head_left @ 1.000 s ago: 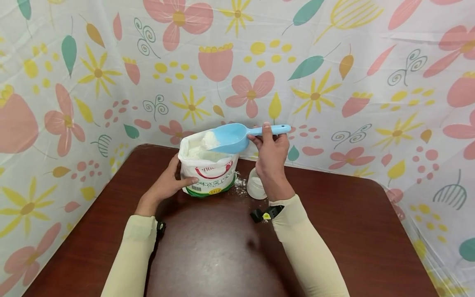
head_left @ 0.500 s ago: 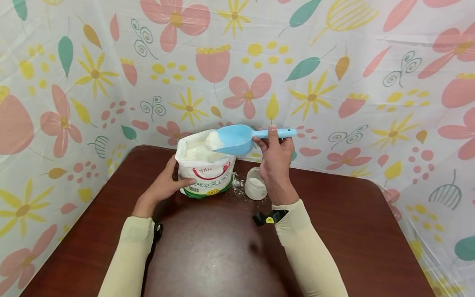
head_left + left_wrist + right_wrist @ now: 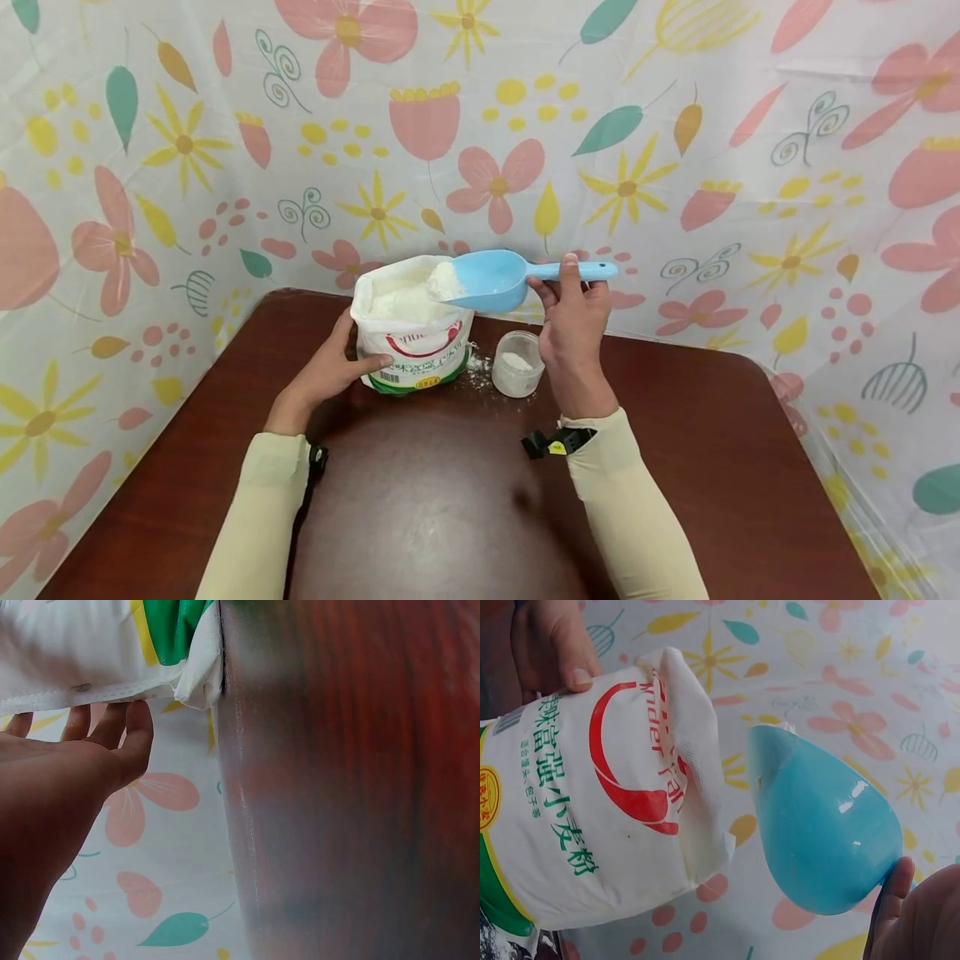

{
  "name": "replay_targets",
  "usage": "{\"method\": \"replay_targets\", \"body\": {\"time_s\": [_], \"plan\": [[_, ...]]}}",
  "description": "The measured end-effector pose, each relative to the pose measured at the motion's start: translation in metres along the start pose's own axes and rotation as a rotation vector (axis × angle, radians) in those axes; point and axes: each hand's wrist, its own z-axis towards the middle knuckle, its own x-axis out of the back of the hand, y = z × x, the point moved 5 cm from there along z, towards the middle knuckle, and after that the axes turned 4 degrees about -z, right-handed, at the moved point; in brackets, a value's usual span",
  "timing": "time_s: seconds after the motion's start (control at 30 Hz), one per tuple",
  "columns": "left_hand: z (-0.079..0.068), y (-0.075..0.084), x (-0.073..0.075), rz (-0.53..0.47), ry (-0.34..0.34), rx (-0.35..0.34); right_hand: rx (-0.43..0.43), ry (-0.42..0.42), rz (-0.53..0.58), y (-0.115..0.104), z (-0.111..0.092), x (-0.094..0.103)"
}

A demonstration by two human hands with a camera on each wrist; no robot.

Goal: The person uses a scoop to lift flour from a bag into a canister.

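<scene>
In the head view an open white bag of wheat flour [image 3: 408, 342] stands on the table. My left hand [image 3: 326, 367] holds its left side, thumb across the front; the left wrist view shows bent fingers [image 3: 135, 735] against the bag's side. My right hand [image 3: 576, 333] grips the handle of a light blue scoop [image 3: 491, 282], thumb on top. White flour [image 3: 446, 282] lies at the scoop's front end, level over the bag's right rim. In the right wrist view the scoop's rounded underside [image 3: 829, 825] faces the camera. A small clear jar [image 3: 517, 379] with some flour inside stands below the scoop.
Spilled flour [image 3: 480, 371] dusts the dark brown table [image 3: 420, 492] between bag and jar. A flower-printed white sheet [image 3: 645, 208] hangs right behind the table's back edge and along both sides.
My right hand has drawn the loaded scoop a little to the right, toward the bag's right rim. More of the jar now shows. My left hand stays on the bag.
</scene>
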Motion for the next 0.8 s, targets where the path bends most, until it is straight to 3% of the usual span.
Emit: {"method": "replay_targets", "body": {"time_s": [0.27, 0.5, 0.8], "plan": [[0.006, 0.007, -0.003, -0.02, -0.004, -0.046, 0.029, 0.014, 0.01, -0.012, 0.001, 0.011], [-0.001, 0.006, -0.002, -0.013, -0.006, 0.0, 0.003, 0.052, 0.01, -0.013, -0.005, 0.023], [0.0, 0.002, 0.0, 0.007, -0.004, -0.018, 0.01, 0.081, 0.014, -0.019, -0.011, 0.04]]}}
